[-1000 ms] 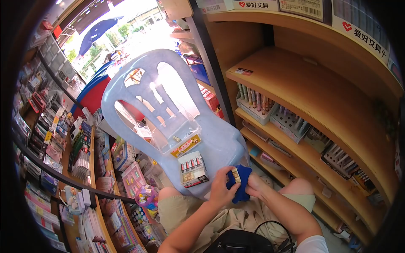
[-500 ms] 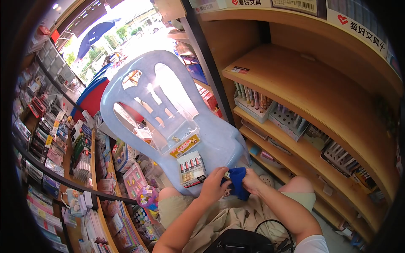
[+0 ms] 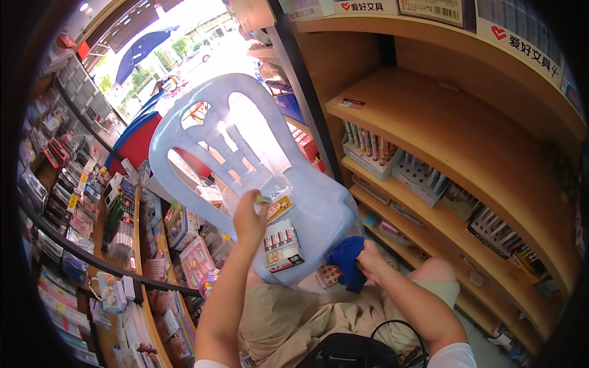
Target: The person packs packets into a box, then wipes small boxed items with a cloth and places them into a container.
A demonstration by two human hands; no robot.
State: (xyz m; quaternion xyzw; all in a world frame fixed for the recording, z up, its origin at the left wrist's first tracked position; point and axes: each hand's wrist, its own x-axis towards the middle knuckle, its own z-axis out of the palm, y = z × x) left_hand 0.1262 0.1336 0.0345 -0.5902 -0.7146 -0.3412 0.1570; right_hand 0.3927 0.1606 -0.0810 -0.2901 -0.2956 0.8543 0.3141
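Observation:
My left hand (image 3: pixel 250 219) is over the near edge of a clear plastic box (image 3: pixel 270 179) on the chair seat. Its fingers are pinched near a small yellowish-green item, too small to name. A yellow printed label (image 3: pixel 280 208) shows on the box's front. Low at the chair's front edge, my right hand (image 3: pixel 370 260) grips a bunched dark blue cloth (image 3: pixel 347 262), which hangs down from the fingers. Between the hands, an open small carton (image 3: pixel 282 246) holds rows of small packaged pieces, some with red and black wrappers.
The light blue plastic chair (image 3: pixel 319 211) stands before my knees. Wooden shelves (image 3: pixel 442 116) with pen boxes (image 3: pixel 420 175) rise on the right. Crowded stationery racks (image 3: pixel 116 227) line the left. A black bag (image 3: pixel 350 351) rests on my lap.
My left hand has left the blue cloth and moved forward to the clear box. My right hand keeps the cloth, which now hangs looser, near the same spot.

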